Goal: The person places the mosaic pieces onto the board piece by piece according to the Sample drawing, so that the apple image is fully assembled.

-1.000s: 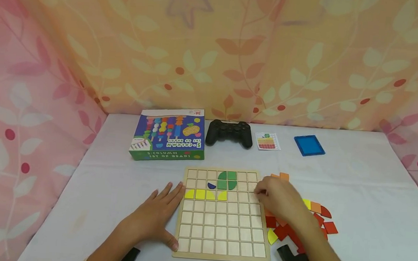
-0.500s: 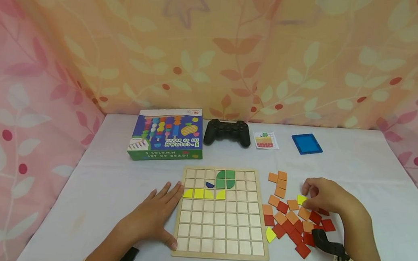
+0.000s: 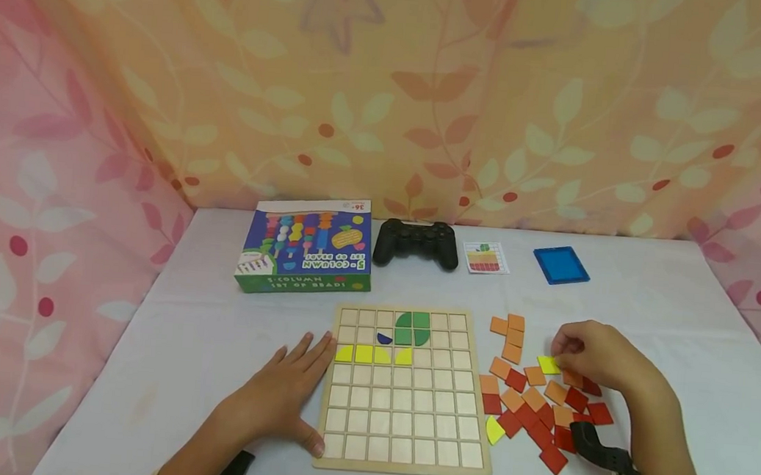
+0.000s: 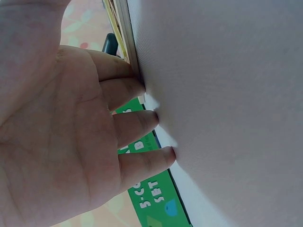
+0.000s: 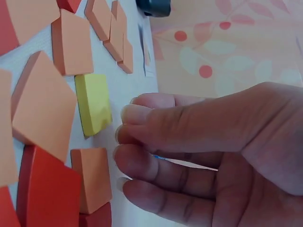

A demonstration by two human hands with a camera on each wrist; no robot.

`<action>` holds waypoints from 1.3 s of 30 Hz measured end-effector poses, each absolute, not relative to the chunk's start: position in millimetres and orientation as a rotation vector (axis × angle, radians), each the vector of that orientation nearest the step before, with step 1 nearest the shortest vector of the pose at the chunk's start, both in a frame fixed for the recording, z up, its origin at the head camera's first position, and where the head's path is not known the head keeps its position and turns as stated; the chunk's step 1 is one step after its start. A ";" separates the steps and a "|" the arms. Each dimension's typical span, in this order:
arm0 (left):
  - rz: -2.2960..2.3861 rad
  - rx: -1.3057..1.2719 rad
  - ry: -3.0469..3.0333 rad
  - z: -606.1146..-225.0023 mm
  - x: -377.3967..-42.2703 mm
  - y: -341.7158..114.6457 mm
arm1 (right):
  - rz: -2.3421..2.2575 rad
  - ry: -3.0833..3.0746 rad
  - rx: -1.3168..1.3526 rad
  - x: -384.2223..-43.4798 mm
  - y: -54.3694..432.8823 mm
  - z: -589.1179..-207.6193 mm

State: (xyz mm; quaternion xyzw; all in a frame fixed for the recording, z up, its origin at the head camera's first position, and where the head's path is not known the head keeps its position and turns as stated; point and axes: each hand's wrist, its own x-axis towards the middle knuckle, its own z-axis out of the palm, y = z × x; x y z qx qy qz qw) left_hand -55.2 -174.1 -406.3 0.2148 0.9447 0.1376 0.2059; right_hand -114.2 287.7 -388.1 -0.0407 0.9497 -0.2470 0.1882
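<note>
My left hand [image 3: 279, 396] lies with fingers spread against the left edge of a wooden grid board [image 3: 406, 400], its thumb touching the lower corner. From beneath, the left wrist view shows that palm [image 4: 57, 137] with straight fingers. The board bears green leaf-shaped pieces [image 3: 412, 329], a dark blue half-round [image 3: 384, 338] and a row of yellow pieces [image 3: 363, 353]. Over the loose tiles at right hovers my right hand [image 3: 600, 359], fingers loosely bent, beside a yellow tile [image 3: 547, 365]. In the right wrist view its fingertips are apart from the yellow tile [image 5: 94, 103], with nothing seen between them.
Orange tiles [image 3: 513, 352] and red tiles [image 3: 553, 459] lie scattered right of the board, plus a yellow quarter-round [image 3: 495, 430]. Along the back stand a bead-set box [image 3: 307, 243], a black game controller [image 3: 416, 243], a pattern card [image 3: 486, 258] and a blue tray [image 3: 561, 265].
My right hand has moved right, from the board's right edge to above the loose tiles near the yellow one, uncovering the pile. My left hand has stayed in place.
</note>
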 end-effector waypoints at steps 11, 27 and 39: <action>0.377 0.591 2.640 -406.5 -55.7 -173.7 | -0.723 2.598 -0.126 -114.3 281.8 -395.2; 0.377 0.604 2.647 -407.6 -54.7 -174.5 | -0.863 2.689 -0.294 -116.1 243.4 -380.3; 0.349 0.589 2.635 -405.5 -54.6 -171.6 | -0.928 2.561 -0.445 -126.2 152.1 -387.4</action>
